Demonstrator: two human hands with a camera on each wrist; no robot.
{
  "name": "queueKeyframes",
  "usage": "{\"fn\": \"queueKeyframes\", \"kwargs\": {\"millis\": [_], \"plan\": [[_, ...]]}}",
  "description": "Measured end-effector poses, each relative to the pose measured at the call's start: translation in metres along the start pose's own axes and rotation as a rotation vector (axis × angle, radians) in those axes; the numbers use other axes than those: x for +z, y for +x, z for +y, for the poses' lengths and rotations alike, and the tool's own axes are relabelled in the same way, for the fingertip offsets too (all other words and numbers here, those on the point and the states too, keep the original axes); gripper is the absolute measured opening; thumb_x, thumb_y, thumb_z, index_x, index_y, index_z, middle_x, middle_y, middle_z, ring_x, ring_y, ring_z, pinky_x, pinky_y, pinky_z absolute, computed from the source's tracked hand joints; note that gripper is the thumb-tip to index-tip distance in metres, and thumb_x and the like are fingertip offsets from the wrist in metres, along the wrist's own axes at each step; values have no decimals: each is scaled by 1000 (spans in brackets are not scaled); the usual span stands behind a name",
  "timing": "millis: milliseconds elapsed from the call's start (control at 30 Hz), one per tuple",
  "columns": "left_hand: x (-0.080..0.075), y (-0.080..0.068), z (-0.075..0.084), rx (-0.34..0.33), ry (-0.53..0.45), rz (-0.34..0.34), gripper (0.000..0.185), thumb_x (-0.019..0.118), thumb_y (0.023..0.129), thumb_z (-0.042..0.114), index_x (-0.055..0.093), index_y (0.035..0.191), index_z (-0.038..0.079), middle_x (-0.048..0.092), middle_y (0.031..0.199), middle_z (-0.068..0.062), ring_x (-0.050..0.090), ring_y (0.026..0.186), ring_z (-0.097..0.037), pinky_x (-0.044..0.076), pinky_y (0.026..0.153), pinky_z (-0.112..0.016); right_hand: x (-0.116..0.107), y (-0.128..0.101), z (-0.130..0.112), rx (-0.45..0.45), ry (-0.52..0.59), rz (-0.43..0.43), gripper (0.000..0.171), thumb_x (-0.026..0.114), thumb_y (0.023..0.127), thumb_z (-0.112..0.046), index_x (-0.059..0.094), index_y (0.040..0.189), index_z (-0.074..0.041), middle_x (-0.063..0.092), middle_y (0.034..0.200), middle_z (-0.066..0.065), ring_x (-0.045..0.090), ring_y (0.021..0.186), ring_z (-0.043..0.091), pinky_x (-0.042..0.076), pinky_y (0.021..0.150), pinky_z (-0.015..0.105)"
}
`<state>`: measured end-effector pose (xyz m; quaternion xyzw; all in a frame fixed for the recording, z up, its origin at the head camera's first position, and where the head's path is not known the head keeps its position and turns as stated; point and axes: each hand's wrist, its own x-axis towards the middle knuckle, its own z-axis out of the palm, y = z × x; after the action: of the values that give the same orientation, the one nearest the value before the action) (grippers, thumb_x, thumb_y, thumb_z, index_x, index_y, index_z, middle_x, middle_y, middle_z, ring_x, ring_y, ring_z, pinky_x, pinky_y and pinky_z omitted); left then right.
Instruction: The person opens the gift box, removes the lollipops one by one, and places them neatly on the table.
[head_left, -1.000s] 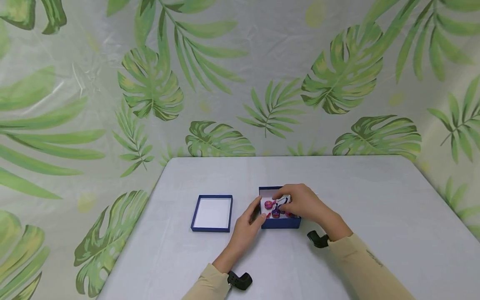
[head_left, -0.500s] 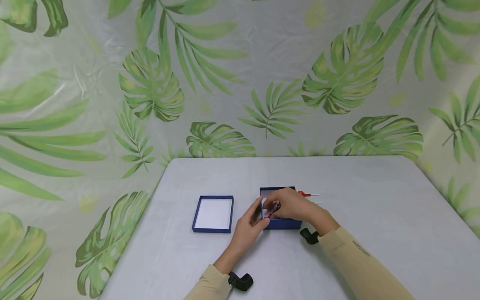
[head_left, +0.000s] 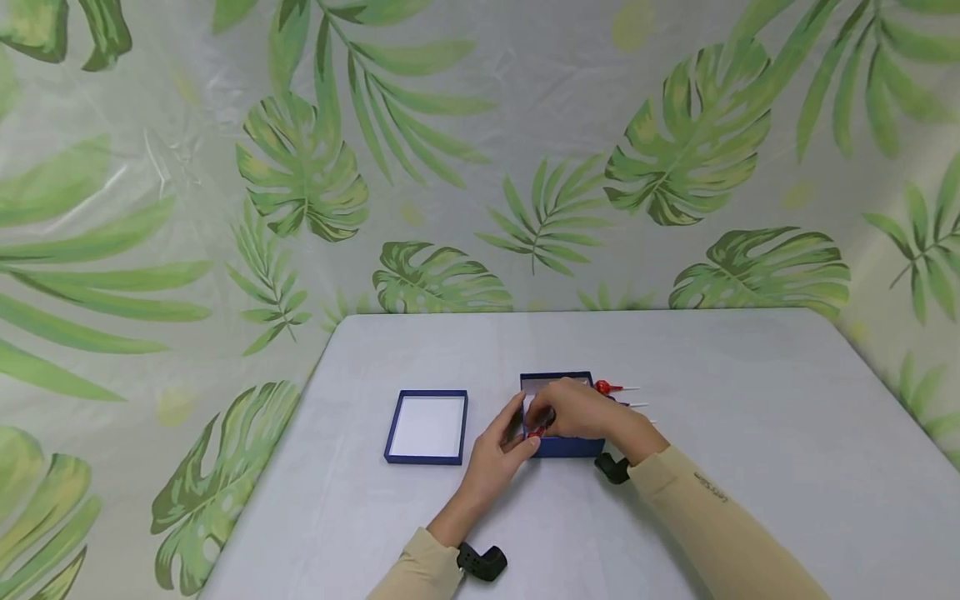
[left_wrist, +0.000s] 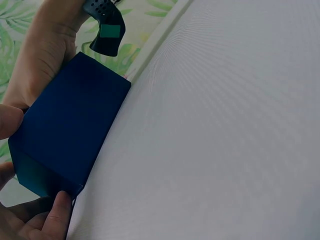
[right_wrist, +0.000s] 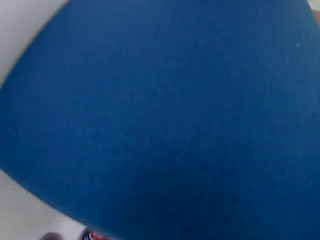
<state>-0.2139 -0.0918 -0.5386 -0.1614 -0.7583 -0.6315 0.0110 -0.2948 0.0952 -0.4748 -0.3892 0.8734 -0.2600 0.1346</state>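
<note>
Near edge of the surface (head_left: 750, 383): two beige sleeves enter from below, each with a black wrist-mounted camera. Left hand (head_left: 498, 446) reaches up from the near edge toward mid-surface; its fingers are curled round the left near corner of the open blue box (head_left: 564, 447), thumb on the left wall, fingertips at the bottom edge as the left wrist view shows (left_wrist: 60, 212). Right hand (head_left: 581, 412) lies over the box's open top from the right, fingers bent down into the interior; a small red item, apparently a lollipop (head_left: 537, 431), shows at the fingertips near the box's left side, but whether the fingers actually pinch it cannot be told. Right wrist view is filled almost wholly by the blue box wall (right_wrist: 165, 110), with a sliver of red-and-blue wrapper at the bottom edge. Box sits about mid-surface, slightly right of centre. Left of it, apart, the blue box lid (head_left: 426, 427) lies upside down, white inside showing. Just beyond the right hand, beside the box's far right corner, a red lollipop (head_left: 603, 387) lies on the surface, white stick pointing right; more white sticks show beside it. Beyond the far edge: leaf-print backdrop (head_left: 480, 150).
</note>
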Motion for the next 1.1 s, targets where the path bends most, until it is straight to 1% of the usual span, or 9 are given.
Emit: {"fn": "queueKeyframes", "kwargs": {"millis": [133, 200, 467, 633, 767, 1000, 1100], "plan": [[1, 0, -1, 0, -16, 4, 68, 66, 97, 17, 36, 158, 22, 34, 160, 2, 34, 145, -18, 44, 107, -28, 0, 2, 1, 11, 3, -23, 27, 81, 80, 3, 79, 97, -19, 73, 91, -9, 68, 86, 8, 58, 79, 28], [1, 0, -1, 5, -22, 5, 68, 66, 97, 15, 36, 157, 22, 34, 160, 1, 34, 145, -18, 44, 107, -28, 0, 3, 1, 8, -5, -20, 29, 80, 80, 5, 79, 95, -19, 72, 89, -11, 67, 85, 7, 58, 79, 28], [2, 0, -3, 16, -24, 8, 68, 67, 97, 19, 37, 157, 19, 35, 160, -1, 34, 145, -19, 44, 107, -30, 4, 5, 2, 13, -24, 8, 31, 77, 81, 7, 78, 88, -23, 68, 82, -15, 63, 75, 5, 57, 71, 24], [2, 0, -3, 22, -25, 5, 68, 67, 97, 17, 37, 157, 19, 36, 160, -3, 34, 145, -20, 44, 107, -31, 3, 3, 2, 15, -1, 8, 32, 75, 80, 9, 78, 89, -22, 69, 83, -14, 65, 77, 5, 57, 72, 25], [2, 0, -2, 24, -23, 3, 68, 67, 97, 17, 37, 157, 18, 35, 160, -3, 34, 145, -21, 44, 107, -32, 0, 1, 2, -7, 28, 13, 33, 74, 78, 11, 78, 90, -20, 71, 84, -12, 66, 80, 6, 57, 73, 27], [0, -1, 3, 15, -7, -4, 68, 66, 98, 21, 35, 158, 18, 35, 160, -2, 34, 145, -20, 44, 106, -29, -5, -3, 2, 10, 70, 36, 27, 80, 77, 4, 78, 91, -19, 72, 84, -11, 67, 78, 9, 57, 67, 26], [0, -1, 3, 10, -3, -2, 66, 65, 99, 22, 36, 158, 18, 35, 160, -1, 34, 145, -20, 45, 106, -31, -9, -5, -1, 13, 72, 49, 25, 82, 77, 1, 78, 90, -20, 71, 83, -11, 66, 78, 11, 56, 66, 28]]}}
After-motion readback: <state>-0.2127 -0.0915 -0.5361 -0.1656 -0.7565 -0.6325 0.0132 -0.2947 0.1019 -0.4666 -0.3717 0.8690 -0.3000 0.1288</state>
